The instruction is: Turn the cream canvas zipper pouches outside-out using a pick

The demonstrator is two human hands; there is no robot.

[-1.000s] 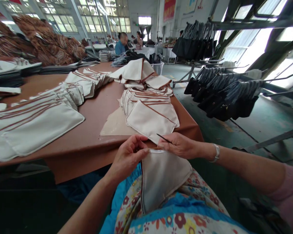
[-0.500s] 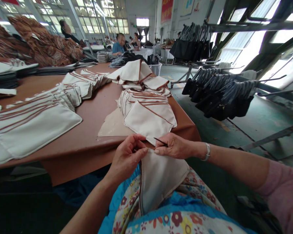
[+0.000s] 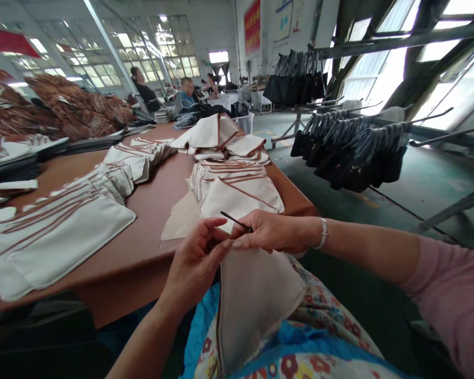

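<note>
A pale fabric piece with a brown edge hangs over my lap, its top corner between both hands. My left hand pinches that corner from the left. My right hand pinches the same corner from the right and also holds a dark, thin pointed tool, whose tip points up and left over my left fingers. The fingertips of the two hands nearly meet. Just beyond them, a stack of white pieces with brown trim lies on the brown table.
More white pieces fan out on the left. A beige sheet lies under the near stack. Racks of black bags stand at the right. Brown bundles are heaped at the back left. People are in the background.
The view has tilted up and shifted. Both hands sit slightly further left with the fabric, and the dark tool's tip has swung left, over my left fingers.
</note>
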